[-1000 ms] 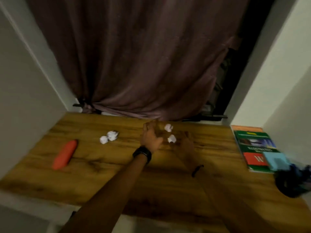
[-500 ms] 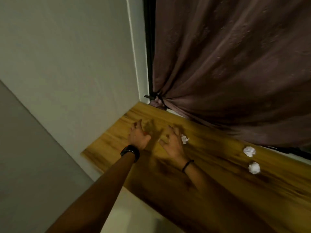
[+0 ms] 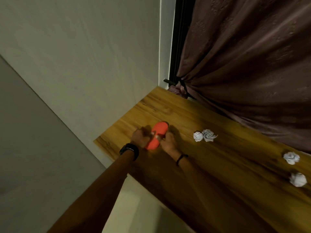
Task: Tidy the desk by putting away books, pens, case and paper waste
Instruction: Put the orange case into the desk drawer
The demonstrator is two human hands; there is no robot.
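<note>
An orange case (image 3: 158, 132) lies near the left end of the wooden desk (image 3: 218, 165). My left hand (image 3: 139, 138), with a black watch on its wrist, grips the case's left side. My right hand (image 3: 168, 141), with a thin black band on its wrist, grips the right side, fingers curled over the top. To the right, two crumpled paper balls (image 3: 198, 136) (image 3: 209, 135) touch each other. Two more paper balls (image 3: 291, 158) (image 3: 297, 179) lie apart further right. No books or pens show in this view.
A pale wall (image 3: 84, 64) closes off the desk's left end. A dark brown curtain (image 3: 244, 73), tied at the corner, hangs along the back edge. The desk's front edge (image 3: 151, 184) runs diagonally, with a light floor below it.
My view has swung to the desk's left end. Both hands moved from the paper balls at the middle over to the left and closed on the orange case.
</note>
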